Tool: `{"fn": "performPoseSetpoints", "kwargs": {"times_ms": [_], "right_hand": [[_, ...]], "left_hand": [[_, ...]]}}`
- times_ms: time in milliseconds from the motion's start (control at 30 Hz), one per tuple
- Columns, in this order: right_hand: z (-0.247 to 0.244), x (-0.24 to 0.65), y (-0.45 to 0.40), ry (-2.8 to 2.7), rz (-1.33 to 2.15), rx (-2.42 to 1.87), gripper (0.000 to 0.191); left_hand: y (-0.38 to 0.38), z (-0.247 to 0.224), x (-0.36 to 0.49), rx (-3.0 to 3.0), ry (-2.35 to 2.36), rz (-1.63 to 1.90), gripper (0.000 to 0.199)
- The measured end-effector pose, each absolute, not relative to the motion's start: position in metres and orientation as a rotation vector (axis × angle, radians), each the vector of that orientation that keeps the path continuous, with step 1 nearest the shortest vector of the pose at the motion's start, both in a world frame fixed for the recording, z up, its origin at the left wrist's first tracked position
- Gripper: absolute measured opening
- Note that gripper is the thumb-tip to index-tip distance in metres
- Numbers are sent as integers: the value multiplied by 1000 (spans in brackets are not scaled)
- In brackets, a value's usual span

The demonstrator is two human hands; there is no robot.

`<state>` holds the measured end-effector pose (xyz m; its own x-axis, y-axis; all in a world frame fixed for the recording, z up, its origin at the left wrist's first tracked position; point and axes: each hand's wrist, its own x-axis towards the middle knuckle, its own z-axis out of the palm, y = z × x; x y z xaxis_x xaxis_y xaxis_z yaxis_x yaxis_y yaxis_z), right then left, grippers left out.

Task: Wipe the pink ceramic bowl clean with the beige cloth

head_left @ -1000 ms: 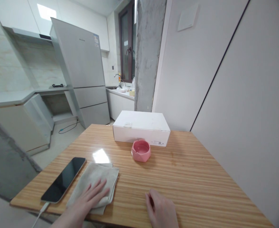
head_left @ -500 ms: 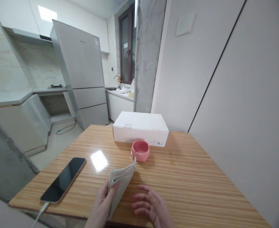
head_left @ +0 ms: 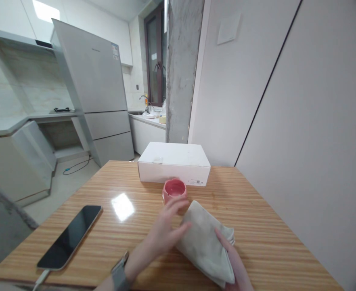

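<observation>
A folded light-grey cloth (head_left: 204, 244) is held by my right hand (head_left: 234, 258), its thumb lying over the cloth's right edge and the other fingers hidden behind it. My left hand (head_left: 167, 230), with a watch on its wrist, reaches across just in front of a pink faceted ashtray (head_left: 174, 190). Its fingers are apart, slightly blurred, and hold nothing. The fingertips overlap the ashtray's lower right side in the picture; whether they touch it I cannot tell. Part of the ashtray is hidden by that hand.
Behind the ashtray stands a white box (head_left: 173, 159). A black phone (head_left: 70, 236) with a white charging cable (head_left: 41, 279) lies at the left of the wood-grain table (head_left: 256, 226). A white wall rises on the right; a fridge (head_left: 90, 81) stands beyond.
The cloth has passed from my left hand to my right and moved rightward. My left hand has let go and moved up toward the ashtray. The view has shifted slightly.
</observation>
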<state>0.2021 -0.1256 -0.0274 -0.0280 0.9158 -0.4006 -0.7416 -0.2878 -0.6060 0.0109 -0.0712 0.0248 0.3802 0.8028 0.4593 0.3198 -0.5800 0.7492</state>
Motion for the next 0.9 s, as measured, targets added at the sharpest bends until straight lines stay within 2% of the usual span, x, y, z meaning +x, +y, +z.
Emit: {"fn": "performPoseSetpoints", "kwargs": {"times_ms": [67, 133, 200, 367, 467, 567, 667, 833, 900], "right_hand": [[-21, 211, -121, -199, 1579, -895, 29], [-12, 221, -116, -151, 1517, -925, 30], [-4, 232, -110, -107, 1464, -972, 30], [9, 244, -85, -86, 1307, -1049, 26], [14, 233, -61, -213, 1013, -1097, 35], [15, 212, -31, -596, 712, -1172, 41], [11, 186, -5, -925, 755, -1103, 38], [-1, 156, 9, -969, 750, -998, 38], [-5, 152, 7, -932, 723, -979, 37]], "left_hand": [[-33, 23, 6, 1937, 1126, 1293, 74], [1, 11, 4, 1794, 1197, 1254, 98], [22, -2, 4, 1727, 1174, 1209, 106], [28, -13, 8, 1674, 1082, 1241, 91], [22, -3, 11, 1647, 1173, 1246, 86], [16, 8, 15, 1654, 1157, 1252, 85], [10, 14, 19, 1612, 1055, 1308, 90], [7, 12, 23, 1360, 835, 1335, 94], [8, 12, 23, 1172, 773, 1274, 80]]}}
